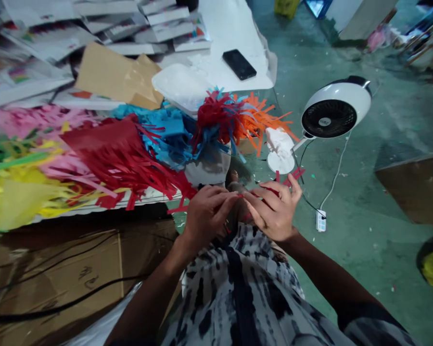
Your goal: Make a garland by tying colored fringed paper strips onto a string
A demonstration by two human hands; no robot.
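My left hand (208, 214) and my right hand (277, 211) meet in front of my lap, fingertips almost touching. Between them they pinch a narrow, twisted part of a red fringe (240, 195), which looks like paper or thin film. Its loose strips stick out beyond both hands. The last fingers of my right hand are raised and spread, while its thumb and forefinger are closed. Just left of my left hand, a larger red fringed sheet (104, 144) lies on the table; whether it joins the held piece I cannot tell.
Blue fringe (173, 139), orange fringe (256, 117) and yellow fringe (18, 192) lie along the table. Behind them are a brown paper piece (108, 72), stacked white boxes (126, 29) and a phone (239, 64). A fan (332, 110) and a power strip (321, 221) are at right.
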